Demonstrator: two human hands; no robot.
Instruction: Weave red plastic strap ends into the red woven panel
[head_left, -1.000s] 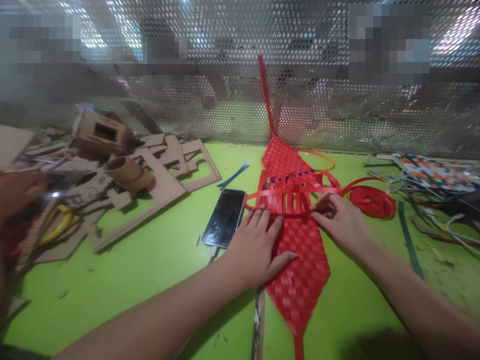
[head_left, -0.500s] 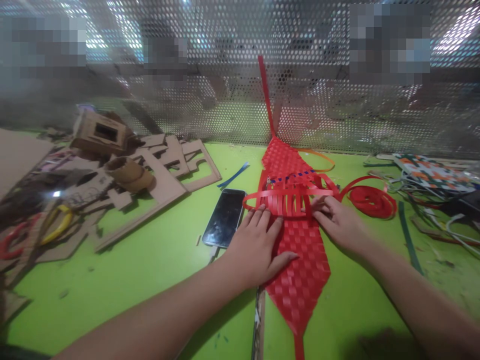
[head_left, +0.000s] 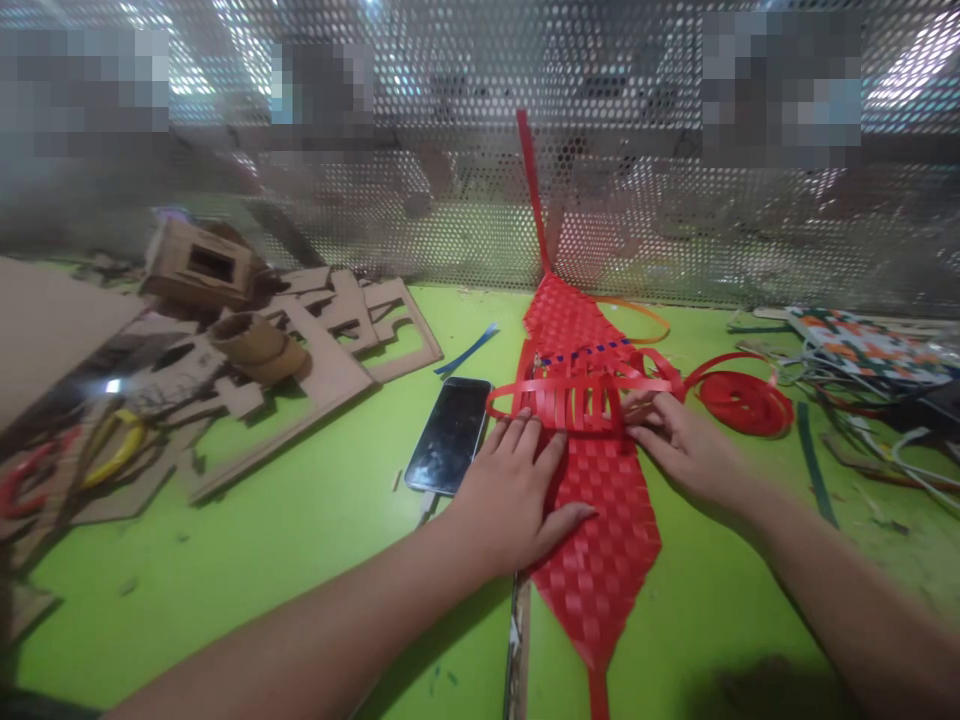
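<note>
A red woven piece, plaited from flat strips, lies lengthwise on the green table, a single strip running from each end. My left hand rests flat on its left side, fingers spread and pressing near the loosely woven middle. At the right edge of that middle, my right hand has thumb and fingers closed on a red strip; the fingertips partly hide the grip. Another red strip arches across the middle in a loop. Just beyond it, a blue-dashed strip crosses the weave.
A phone with a cable lies left of the weave. A coil of red strip sits to the right, near tangled cables. Cardboard pieces and yellow-handled scissors fill the left. A perforated metal screen stands behind.
My right hand has shifted very slightly at the right edge of the weave. My left hand stays in place.
</note>
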